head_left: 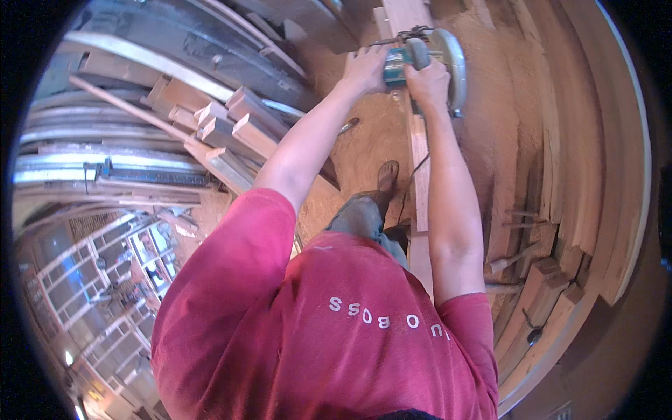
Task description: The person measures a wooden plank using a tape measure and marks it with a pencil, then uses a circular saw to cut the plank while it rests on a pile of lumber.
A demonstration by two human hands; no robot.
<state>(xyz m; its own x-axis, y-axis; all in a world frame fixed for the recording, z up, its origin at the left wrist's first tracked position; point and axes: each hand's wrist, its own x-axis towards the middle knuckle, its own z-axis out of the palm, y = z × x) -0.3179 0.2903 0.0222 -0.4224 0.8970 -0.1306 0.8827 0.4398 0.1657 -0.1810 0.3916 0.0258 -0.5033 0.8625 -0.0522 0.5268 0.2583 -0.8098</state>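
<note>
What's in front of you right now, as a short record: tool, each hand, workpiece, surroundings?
Tool: circular saw, teal body, rounded guard on its right
Left hand: against the teal body; how firmly it grips can't be told
Right hand: wrapped around the grey handle
Workpiece: long pale board, running beneath the saw
Blade: hidden; whether it is spinning can't be told
To the left: piled timber pieces
To the right: long planks

The floor (360, 150) is being warmly lit, while cool glare is being reflected by stacked strips (70, 161) near its left edge. Long planks (595, 126) are being bent by fisheye distortion, and the view's corners are being blacked out.
</note>
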